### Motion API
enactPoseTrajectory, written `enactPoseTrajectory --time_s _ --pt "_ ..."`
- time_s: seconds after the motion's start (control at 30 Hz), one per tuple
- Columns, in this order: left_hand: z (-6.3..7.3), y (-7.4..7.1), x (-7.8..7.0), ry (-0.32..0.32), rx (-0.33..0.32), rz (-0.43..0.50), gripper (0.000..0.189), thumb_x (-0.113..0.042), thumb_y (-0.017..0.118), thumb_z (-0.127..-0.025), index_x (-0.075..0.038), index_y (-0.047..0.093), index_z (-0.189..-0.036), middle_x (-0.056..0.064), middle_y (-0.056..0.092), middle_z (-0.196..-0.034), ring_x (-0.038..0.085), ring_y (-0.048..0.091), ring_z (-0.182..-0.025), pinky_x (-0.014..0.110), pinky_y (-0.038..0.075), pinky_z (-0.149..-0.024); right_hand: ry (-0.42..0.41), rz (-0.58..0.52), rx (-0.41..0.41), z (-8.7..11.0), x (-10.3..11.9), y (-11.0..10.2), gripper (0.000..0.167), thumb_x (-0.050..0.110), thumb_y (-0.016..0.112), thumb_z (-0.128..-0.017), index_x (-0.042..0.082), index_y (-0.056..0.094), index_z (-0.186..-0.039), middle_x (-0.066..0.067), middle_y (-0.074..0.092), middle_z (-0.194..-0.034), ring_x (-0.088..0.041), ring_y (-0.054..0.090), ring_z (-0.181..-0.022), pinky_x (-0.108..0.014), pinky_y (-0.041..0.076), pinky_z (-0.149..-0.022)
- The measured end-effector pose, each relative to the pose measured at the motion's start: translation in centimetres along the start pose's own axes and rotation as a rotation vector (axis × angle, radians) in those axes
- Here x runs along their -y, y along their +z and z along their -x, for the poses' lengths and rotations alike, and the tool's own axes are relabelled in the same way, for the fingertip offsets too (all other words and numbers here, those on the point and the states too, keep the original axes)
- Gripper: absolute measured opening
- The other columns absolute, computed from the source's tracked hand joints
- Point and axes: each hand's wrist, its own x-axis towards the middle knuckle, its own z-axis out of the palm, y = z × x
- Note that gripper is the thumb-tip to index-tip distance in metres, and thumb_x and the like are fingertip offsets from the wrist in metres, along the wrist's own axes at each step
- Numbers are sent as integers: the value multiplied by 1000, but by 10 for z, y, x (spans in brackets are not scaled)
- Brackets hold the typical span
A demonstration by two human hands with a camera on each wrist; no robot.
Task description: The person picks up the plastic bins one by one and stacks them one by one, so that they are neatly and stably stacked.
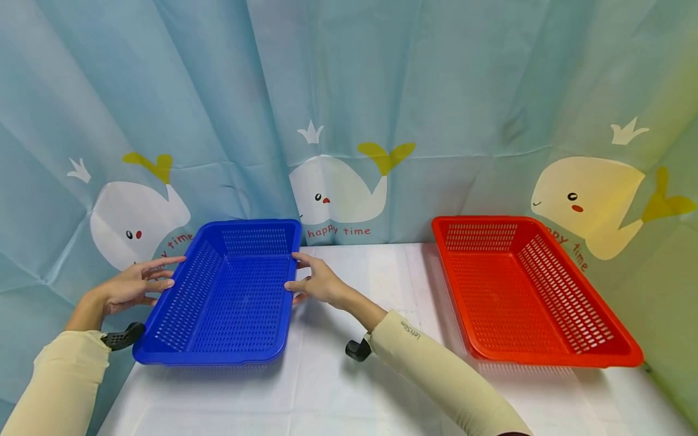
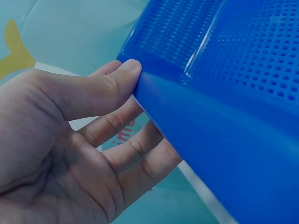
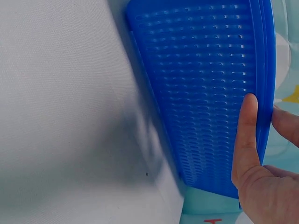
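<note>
A blue plastic basket (image 1: 245, 297) with perforated walls and floor stands at the left of the white table. My left hand (image 1: 133, 283) is at its left rim; in the left wrist view the thumb (image 2: 128, 70) lies on the rim's edge and the other fingers reach underneath. On the opposite side, my right hand (image 1: 322, 281) grips the right rim. The right wrist view shows one finger (image 3: 247, 126) against the basket's outer wall (image 3: 201, 70), below the lip, with another digit on the far side of the rim. Nothing lies inside the basket.
A red perforated basket (image 1: 501, 297) stands at the right of the table (image 1: 349, 387). Behind both baskets hangs a light blue curtain (image 1: 349, 79) printed with whales, close to the table's back edge. A black wrist camera (image 1: 358, 349) juts out beneath the right sleeve.
</note>
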Motion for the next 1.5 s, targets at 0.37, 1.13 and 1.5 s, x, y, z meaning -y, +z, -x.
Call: enactPoseTrajectory --time_s 0.37,1.13,1.5 --pt "1 0 -3 -17 -22 -20 70 -19 62 -105 -11 24 -163 35 27 -156 20 61 -113 48 59 -85 3 11 11 -2 1 0 77 -5 69 -95 3 29 -161 -26 45 -144 -24 72 -72 -38 63 -72" --pt "-2 6 -9 -31 1 -37 71 -19 64 -103 -7 26 -162 34 32 -152 26 63 -110 48 59 -82 49 14 29 8 8 -8 81 -8 71 -92 -1 28 -160 -21 46 -140 -28 74 -74 -45 63 -77" --pt "-5 22 -16 -24 -10 -40 73 -20 68 -101 -8 29 -161 33 38 -150 30 63 -108 46 60 -79 69 35 55 20 13 -24 83 -10 69 -92 0 24 -161 -27 41 -145 -26 74 -74 -44 63 -74"
